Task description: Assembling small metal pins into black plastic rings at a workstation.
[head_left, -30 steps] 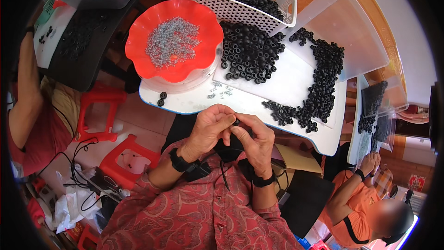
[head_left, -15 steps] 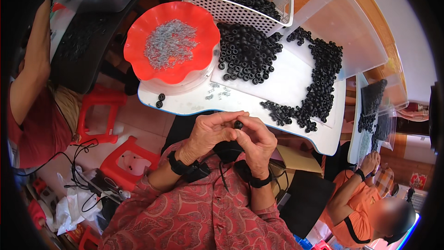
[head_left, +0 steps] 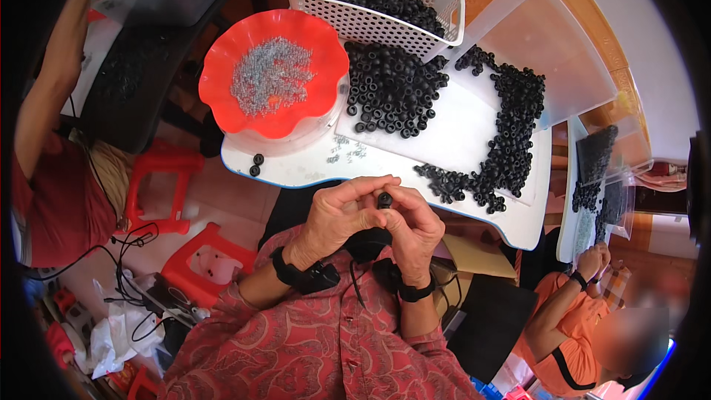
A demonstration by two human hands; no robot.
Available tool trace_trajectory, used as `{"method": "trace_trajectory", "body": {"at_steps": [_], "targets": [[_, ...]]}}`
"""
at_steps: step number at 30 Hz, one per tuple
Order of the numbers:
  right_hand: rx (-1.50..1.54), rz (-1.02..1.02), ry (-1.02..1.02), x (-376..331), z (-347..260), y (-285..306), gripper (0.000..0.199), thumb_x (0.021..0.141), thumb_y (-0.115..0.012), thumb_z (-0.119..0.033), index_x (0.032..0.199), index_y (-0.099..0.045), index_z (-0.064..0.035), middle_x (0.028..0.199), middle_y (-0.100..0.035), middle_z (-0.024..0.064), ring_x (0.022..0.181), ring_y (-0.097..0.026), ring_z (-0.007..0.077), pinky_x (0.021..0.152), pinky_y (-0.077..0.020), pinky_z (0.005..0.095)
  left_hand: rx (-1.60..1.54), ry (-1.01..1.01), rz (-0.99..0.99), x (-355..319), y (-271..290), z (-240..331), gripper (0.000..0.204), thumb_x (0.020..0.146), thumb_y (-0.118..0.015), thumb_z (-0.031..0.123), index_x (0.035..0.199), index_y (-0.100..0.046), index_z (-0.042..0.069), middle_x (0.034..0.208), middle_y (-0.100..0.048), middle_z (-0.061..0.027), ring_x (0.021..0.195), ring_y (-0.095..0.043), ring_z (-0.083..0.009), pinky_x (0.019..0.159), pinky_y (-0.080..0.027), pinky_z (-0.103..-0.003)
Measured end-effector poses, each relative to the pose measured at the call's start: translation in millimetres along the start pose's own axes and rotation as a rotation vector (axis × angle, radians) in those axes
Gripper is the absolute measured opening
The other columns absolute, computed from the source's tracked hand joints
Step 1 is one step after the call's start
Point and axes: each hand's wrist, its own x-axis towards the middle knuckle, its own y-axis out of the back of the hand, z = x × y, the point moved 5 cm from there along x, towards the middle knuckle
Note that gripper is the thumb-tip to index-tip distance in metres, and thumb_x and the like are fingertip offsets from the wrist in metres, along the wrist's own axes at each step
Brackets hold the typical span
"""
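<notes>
A small round black part [head_left: 384, 201] with a hollow in its face sits between my fingertips, in front of the table's near edge. My left hand [head_left: 333, 215] pinches it from one side, thumb and forefinger closed in on it. From the other side my right hand [head_left: 416, 231] grips the same part with bent fingers. Just beyond lie loose silvery metal pieces [head_left: 346, 150] on the white table [head_left: 285, 170]. Two similar black parts [head_left: 256, 164] rest near the table's left edge. A heap of black ring-shaped parts [head_left: 392, 89] and a long strip of more [head_left: 515, 126] lie farther off.
A red wavy-rimmed bowl [head_left: 215, 67] of small metal pieces stands at the left. Behind are a white perforated basket [head_left: 370, 26] of black parts and a clear plastic bin [head_left: 548, 44]. Red stools [head_left: 196, 259] stand left. Other people sit at left and right.
The black part has turned slightly between my fingers, showing more of its hollow face. Both hands stay in nearly the same place; the view has shifted a little.
</notes>
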Motion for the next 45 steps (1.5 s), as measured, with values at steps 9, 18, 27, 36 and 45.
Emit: {"method": "trace_trajectory", "body": {"at_steps": [9,18,27,36,45], "targets": [[-0.068,-0.016,0.067,0,-6,0,0.033,0.082,-0.071,0.006,0.115,-0.068,-0.001,0.107,-0.06,0.0082,0.081,-0.062,0.0127,0.072,-0.051,0.0234,-0.009,0.156,0.064,-1,0,-3,0.031,0.096,-0.06,0.008,0.125,-0.059,-0.005,0.102,-0.066,-0.0093,0.081,-0.061,-0.0101,0.073,-0.053,-0.024],[-0.063,0.025,0.03,-1,-2,8,0.045,0.086,-0.068,0.005,0.129,-0.056,0.0021,0.112,-0.059,0.0106,0.084,-0.06,0.0106,0.075,-0.0509,0.0229,-0.085,0.269,0.145,35,2,0,0.027,0.095,-0.064,0.015,0.114,-0.065,-0.003,0.087,-0.066,-0.005,0.069,-0.063,-0.0081,0.062,-0.054,-0.021],[-0.017,0.045,-0.09,-19,20,6,0.025,0.091,-0.066,0.0,0.116,-0.065,0.0017,0.095,-0.064,0.0041,0.079,-0.059,0.0078,0.069,-0.0495,0.0206,-0.187,0.014,0.037,182,-4,65,0.02,0.093,-0.066,0.018,0.092,-0.065,-0.002,0.078,-0.065,-0.0057,0.066,-0.064,-0.0136,0.064,-0.057,-0.027],[-0.133,0.053,-0.133,-27,36,14,0.019,0.09,-0.066,-0.004,0.109,-0.068,0.0014,0.087,-0.065,0.0017,0.073,-0.059,0.0065,0.063,-0.0494,0.0217,0.148,-0.027,0.172,171,-5,64,0.023,0.093,-0.067,0.018,0.099,-0.068,-0.003,0.083,-0.067,-0.0058,0.068,-0.063,-0.0104,0.063,-0.056,-0.024],[-0.191,0.021,-0.17,-28,43,8,0.019,0.087,-0.067,-0.002,0.106,-0.068,0.0003,0.084,-0.066,0.0051,0.072,-0.061,0.0099,0.064,-0.0496,0.0241,0.96,-0.248,0.137,101,3,-15,0.014,0.079,-0.075,0.01,0.089,-0.072,0.0,0.081,-0.064,-0.0086,0.065,-0.061,-0.0141,0.059,-0.05,-0.027]]}}
